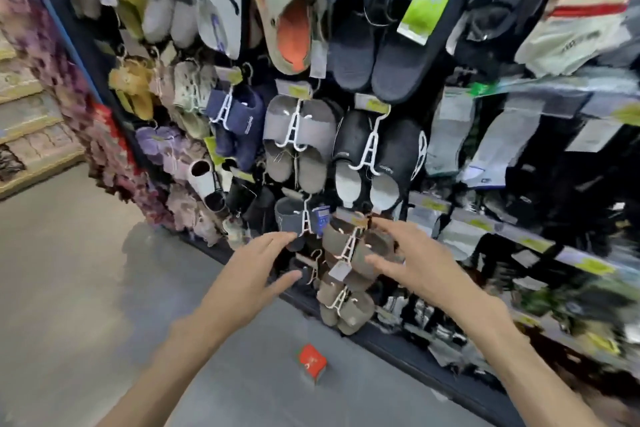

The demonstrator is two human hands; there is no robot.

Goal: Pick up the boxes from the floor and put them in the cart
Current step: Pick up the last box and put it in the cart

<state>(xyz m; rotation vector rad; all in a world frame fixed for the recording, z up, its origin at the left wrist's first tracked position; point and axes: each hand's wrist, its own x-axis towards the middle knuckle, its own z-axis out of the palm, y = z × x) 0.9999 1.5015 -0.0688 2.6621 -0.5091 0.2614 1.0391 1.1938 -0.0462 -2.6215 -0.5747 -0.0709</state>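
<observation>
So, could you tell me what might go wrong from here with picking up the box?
1. Both hands, left and right, are open and raised at the hanging brown slippers, which they could knock loose.
2. The red box lies on the floor well below them, so it might be overlooked or stepped on.
3. No cart is visible.

grey shop floor point(69, 288), slipper rack point(294, 97) from 11 to 3 o'clock, wooden shelves point(27, 121) at 9.

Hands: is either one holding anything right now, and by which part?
Nothing is held. The left hand and right hand are both open, fingers spread, near the hanging brown slippers. The red box lies untouched on the floor.
</observation>
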